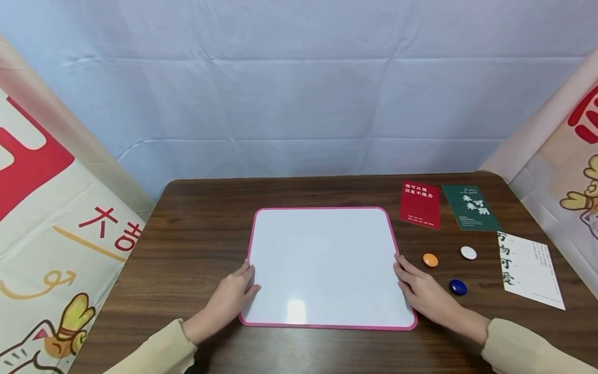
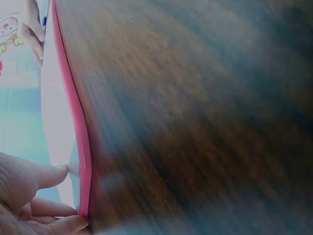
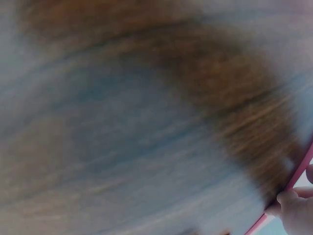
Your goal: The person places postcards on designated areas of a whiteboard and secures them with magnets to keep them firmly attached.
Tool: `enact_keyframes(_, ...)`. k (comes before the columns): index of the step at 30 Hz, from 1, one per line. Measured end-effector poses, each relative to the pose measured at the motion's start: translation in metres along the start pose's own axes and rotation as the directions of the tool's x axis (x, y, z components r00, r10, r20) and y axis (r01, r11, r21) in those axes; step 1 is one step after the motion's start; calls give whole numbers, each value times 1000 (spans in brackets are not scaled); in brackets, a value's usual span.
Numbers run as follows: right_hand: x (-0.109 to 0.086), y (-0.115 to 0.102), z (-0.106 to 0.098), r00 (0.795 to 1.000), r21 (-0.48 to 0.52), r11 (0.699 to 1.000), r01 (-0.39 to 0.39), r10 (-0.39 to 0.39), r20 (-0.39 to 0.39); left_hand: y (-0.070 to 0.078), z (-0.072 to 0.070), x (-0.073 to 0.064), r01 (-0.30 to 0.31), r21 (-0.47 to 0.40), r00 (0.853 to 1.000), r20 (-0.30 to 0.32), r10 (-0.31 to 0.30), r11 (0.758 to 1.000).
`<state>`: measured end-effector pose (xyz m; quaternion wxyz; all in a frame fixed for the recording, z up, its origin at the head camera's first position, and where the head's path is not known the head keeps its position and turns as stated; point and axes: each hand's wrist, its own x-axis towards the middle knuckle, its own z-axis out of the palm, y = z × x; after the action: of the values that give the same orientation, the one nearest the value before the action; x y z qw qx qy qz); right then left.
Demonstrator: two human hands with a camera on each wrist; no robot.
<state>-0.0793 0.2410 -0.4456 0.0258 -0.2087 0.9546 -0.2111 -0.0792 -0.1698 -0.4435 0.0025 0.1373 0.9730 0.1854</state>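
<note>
A white dry-erase board (image 1: 322, 259) with rounded corners and a pink frame lies at the front middle of the table. My left hand (image 1: 229, 298) grips its left edge, the thumb over the white face. In the left wrist view the thumb (image 2: 51, 175) is above the pink rim (image 2: 78, 117), with other fingertips at the rim lower down. On the opposite side, my right hand (image 1: 430, 296) holds the right edge near the lower corner. The right wrist view shows fingertips (image 3: 286, 200) on the pink frame (image 3: 301, 171).
Right of the board lie three round buttons: orange (image 1: 430, 260), white (image 1: 469, 253) and blue (image 1: 458, 287). Beyond them are a red card (image 1: 420, 205), a green card (image 1: 471, 208) and a white card (image 1: 532, 272). A pale cloth (image 1: 299, 104) hangs behind the brown wooden table (image 1: 187, 228).
</note>
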Motion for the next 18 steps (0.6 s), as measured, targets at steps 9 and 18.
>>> enact_keyframes(9, 1, 1, -4, 1000, -11, 1000, -5, 5, 2, -3, -4, 6, -26, -21, 999, -47, 25, 999)
enact_keyframes(18, 2, 4, -3, 1000, -4, 1000, -18, 18, 3, -12, -8, 21, -66, -8, 990, -126, 64, 998)
